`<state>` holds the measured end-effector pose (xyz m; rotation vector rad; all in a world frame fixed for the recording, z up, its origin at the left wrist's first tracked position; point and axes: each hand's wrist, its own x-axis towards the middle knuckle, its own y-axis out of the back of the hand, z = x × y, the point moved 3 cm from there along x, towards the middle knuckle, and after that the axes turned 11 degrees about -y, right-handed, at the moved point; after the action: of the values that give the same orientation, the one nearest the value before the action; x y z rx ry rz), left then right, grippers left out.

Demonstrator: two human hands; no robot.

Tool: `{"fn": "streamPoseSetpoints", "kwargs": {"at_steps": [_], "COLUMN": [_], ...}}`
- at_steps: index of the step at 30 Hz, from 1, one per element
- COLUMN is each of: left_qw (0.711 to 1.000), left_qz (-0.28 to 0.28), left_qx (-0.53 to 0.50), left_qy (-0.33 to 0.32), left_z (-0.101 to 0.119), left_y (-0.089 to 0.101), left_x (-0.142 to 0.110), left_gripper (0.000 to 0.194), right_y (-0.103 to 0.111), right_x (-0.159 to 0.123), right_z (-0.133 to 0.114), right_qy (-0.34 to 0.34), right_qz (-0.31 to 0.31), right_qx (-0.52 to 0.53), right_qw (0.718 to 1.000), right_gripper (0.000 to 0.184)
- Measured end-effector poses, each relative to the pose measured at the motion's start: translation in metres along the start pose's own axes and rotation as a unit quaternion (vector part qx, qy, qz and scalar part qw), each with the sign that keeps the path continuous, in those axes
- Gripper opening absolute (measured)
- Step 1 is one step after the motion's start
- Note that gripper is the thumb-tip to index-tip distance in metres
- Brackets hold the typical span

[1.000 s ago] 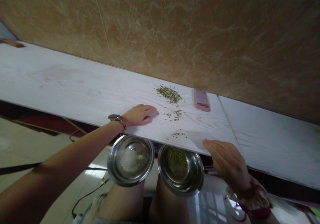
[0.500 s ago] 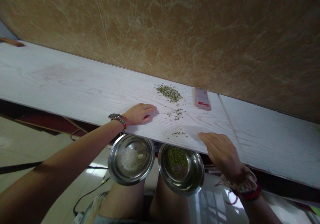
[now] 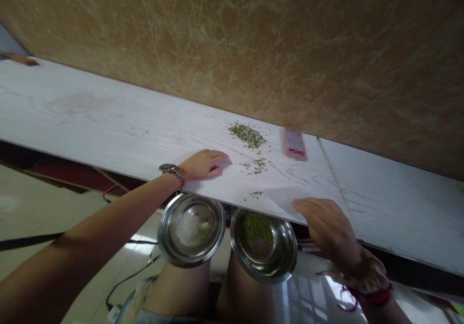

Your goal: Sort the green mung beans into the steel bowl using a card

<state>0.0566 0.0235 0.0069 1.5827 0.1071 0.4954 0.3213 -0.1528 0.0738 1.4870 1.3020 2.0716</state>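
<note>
"Marbled brown wall (image 3: pixel 217 44) at the back, with a long white worktop (image 3: pixel 108 116) below it, streaked with wood grain. What are the hands doing?"

"The left hand (image 3: pixel 203 164) rests palm down on the worktop, fingers extended and close together, thumb a little apart. It grips nothing, and a thin ring circles one finger."

"And the right hand (image 3: pixel 328 222)?"

"It's at the front edge, fingers close together and pointing inward. I can't tell whether anything is pinched in it, or whether it touches the surface."

"Where are the green beans?"

"Small and round, they lie in a dense patch (image 3: pixel 250 135) near the wall, a looser scatter (image 3: pixel 255 166) nearer the front, and a few strays (image 3: pixel 256 195) near the edge. More fill part of the right bowl (image 3: pixel 284 246)."

"Its neighbour?"

"The left bowl (image 3: pixel 168 232) is also round, shiny metal, and holds something white and grainy (image 3: pixel 188 228). Both sit just in front of the worktop, above the person's legs."

"What's beside the dense patch?"

"A blurred, roughly rectangular item (image 3: pixel 295 144), pale with a red streak."
</note>
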Motion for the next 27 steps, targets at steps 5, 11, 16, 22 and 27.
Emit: {"fn": "streamPoseSetpoints", "kwargs": {"at_steps": [5,11,16,22,27], "left_qw": [1.000,1.000,1.000,1.000,1.000], "left_qz": [0.001,0.010,0.012,0.016,0.017], "left_qx": [-0.006,-0.013,-0.009,-0.003,0.000], "left_qy": [0.003,-0.001,0.001,-0.003,-0.002], "left_z": [0.000,-0.001,-0.001,0.000,-0.001], "left_y": [0.000,-0.001,-0.001,-0.001,-0.001], "left_x": [0.000,-0.001,-0.001,0.000,-0.001], "left_gripper": [0.036,0.038,0.037,0.036,0.036], "right_y": [0.008,0.011,0.021,0.030,0.031], "right_x": [-0.005,-0.007,-0.006,-0.009,-0.005], "right_z": [0.001,-0.003,-0.022,-0.042,-0.038], "right_qy": [-0.014,-0.023,0.007,0.010,0.004], "right_qz": [0.003,-0.004,-0.019,-0.056,-0.037], "right_qx": [0.001,-0.007,0.024,0.033,0.026], "right_qw": [1.000,1.000,1.000,0.998,0.999], "right_gripper": [0.040,0.045,0.029,0.026,0.029]}}
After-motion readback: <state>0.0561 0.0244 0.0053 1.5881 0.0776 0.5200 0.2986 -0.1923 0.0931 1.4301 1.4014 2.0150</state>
